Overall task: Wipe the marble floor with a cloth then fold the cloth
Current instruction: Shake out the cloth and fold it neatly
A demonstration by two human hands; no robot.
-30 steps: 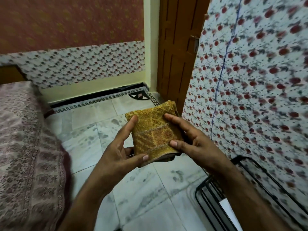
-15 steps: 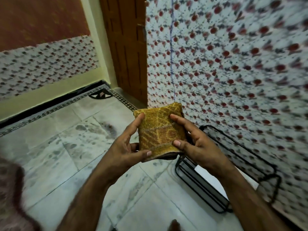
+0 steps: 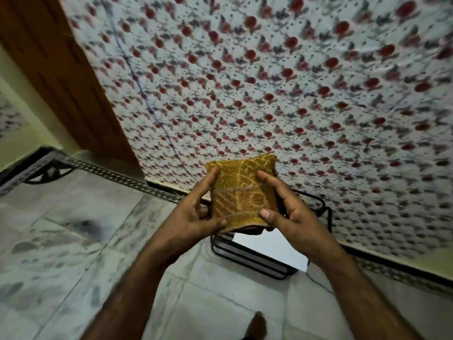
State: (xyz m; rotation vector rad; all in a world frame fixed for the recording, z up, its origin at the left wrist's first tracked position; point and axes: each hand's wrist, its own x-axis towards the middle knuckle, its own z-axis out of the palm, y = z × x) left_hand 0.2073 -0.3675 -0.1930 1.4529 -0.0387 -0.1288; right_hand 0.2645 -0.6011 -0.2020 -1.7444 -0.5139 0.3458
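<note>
I'm in a home, a plain room: veined marble floor (image 3: 61, 241) underfoot, red-flowered wall (image 3: 269, 94) ahead, brown wooden door (image 3: 61, 82) on my left, patterned border (image 3: 110, 173) along the floor's edge.

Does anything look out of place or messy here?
Nothing much stands out. The folded yellow cloth is held neatly between the left hand and right hand; only a darker layer pokes out under its lower edge. Grey blotches on the marble floor look like veining.

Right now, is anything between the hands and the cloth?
No, nothing visible. The left hand and the right hand both grip the folded cloth directly, one at each side edge, in the air. A black wire rack stands on the floor beneath, apart from it.
</note>
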